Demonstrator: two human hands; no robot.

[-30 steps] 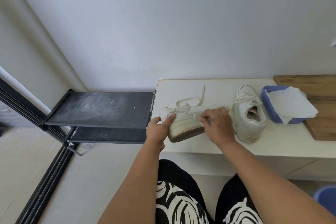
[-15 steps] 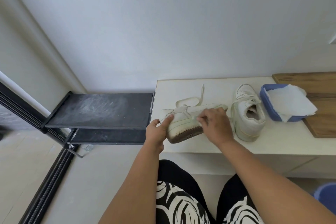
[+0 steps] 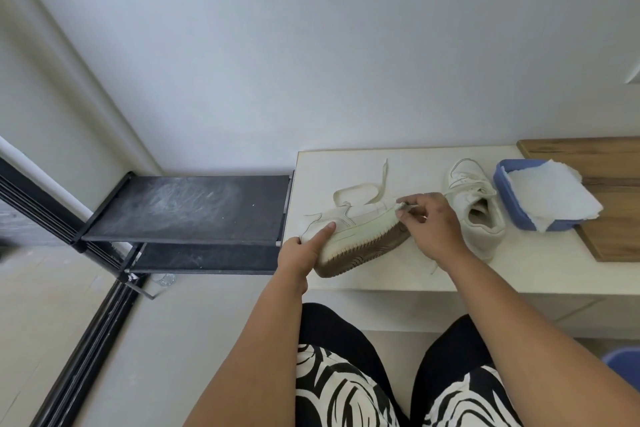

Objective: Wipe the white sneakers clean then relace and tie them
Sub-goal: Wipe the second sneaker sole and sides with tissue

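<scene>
A white sneaker (image 3: 360, 230) lies tipped on its side on the white table (image 3: 540, 270), its brown sole facing me. My left hand (image 3: 304, 250) grips its heel end, forefinger laid along the side. My right hand (image 3: 433, 229) pinches a small wipe (image 3: 401, 206) against the toe end of that shoe. A loose white lace (image 3: 363, 189) curls on the table behind it. The second white sneaker (image 3: 478, 215) stands upright to the right, partly behind my right hand.
A blue tub (image 3: 519, 215) holding white wipes (image 3: 554, 194) sits right of the shoes, on a wooden board (image 3: 609, 243). A black two-tier rack (image 3: 187, 208) stands left of the table. A blue bin edge (image 3: 623, 362) shows at lower right.
My right hand has slid rightward along the tipped shoe, from its middle to the toe end. The left hand keeps its hold on the heel.
</scene>
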